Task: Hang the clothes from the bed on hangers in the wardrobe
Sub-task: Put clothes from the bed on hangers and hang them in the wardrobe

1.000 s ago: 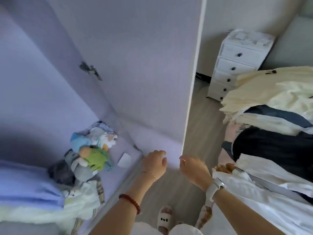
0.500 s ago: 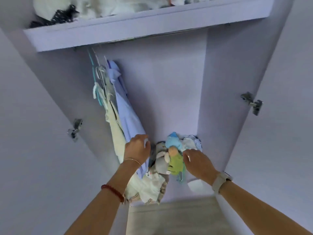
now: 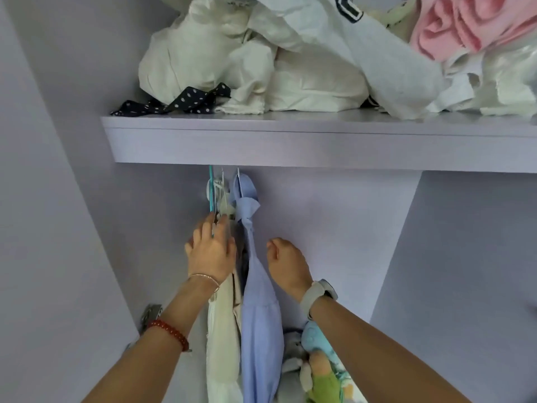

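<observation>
Reaching hands (image 3: 211,251) flank hung blue shirt (image 3: 260,301); open room right.

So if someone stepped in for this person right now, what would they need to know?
Left hand: reaching into the hangers under the shelf, fingers among them; grip unclear.
Right hand: loosely curled, empty, beside the blue shirt.
Done: blue shirt and a cream garment already hang.
Left: free a hanger, then fetch clothes from the bed, which is out of view.
</observation>
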Available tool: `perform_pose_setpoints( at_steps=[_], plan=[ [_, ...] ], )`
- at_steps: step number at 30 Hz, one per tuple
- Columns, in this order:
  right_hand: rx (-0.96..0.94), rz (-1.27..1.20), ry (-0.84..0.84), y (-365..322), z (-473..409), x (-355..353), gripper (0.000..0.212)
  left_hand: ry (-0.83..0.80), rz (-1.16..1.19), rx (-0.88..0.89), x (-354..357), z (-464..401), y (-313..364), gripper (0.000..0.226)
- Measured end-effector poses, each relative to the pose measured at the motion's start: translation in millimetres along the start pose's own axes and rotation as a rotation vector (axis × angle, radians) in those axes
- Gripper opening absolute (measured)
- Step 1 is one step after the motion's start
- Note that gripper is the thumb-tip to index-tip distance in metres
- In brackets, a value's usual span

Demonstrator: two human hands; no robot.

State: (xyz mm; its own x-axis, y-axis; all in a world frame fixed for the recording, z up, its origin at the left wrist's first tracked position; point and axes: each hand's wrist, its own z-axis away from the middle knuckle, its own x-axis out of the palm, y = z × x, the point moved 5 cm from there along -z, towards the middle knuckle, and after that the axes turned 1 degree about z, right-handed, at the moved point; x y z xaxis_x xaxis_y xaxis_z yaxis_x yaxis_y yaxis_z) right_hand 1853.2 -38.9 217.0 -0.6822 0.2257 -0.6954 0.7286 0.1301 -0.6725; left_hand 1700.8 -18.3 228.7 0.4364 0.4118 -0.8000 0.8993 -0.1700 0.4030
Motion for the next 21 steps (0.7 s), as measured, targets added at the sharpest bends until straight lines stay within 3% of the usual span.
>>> perform_pose_setpoints(
  at_steps=[2, 7, 13, 17, 21],
  plan=[
    [-0.001, -0.031, -0.023, -6, -24, 15, 0.021, -0.041, 0.015, 0.018, 14, -9, -9, 0.052],
    [-0.005, 0.015, -0.142, -11, -56, 51, 0.032, -0.033, 0.094, 0.100, 37, -6, -23, 0.052],
    [0.067, 0.112, -0.012, -10, -84, 42, 0.033, 0.004, 0.136, 0.148, 47, -8, -25, 0.052],
    [0.015, 0.146, 0.119, -12, -86, 21, 0.032, 0.025, 0.168, 0.137, 52, -10, -17, 0.051],
    [-0.006, 0.018, 0.264, 6, -70, -1, 0.027, 0.059, 0.012, 0.134, 54, -11, -4, 0.046]
  ],
)
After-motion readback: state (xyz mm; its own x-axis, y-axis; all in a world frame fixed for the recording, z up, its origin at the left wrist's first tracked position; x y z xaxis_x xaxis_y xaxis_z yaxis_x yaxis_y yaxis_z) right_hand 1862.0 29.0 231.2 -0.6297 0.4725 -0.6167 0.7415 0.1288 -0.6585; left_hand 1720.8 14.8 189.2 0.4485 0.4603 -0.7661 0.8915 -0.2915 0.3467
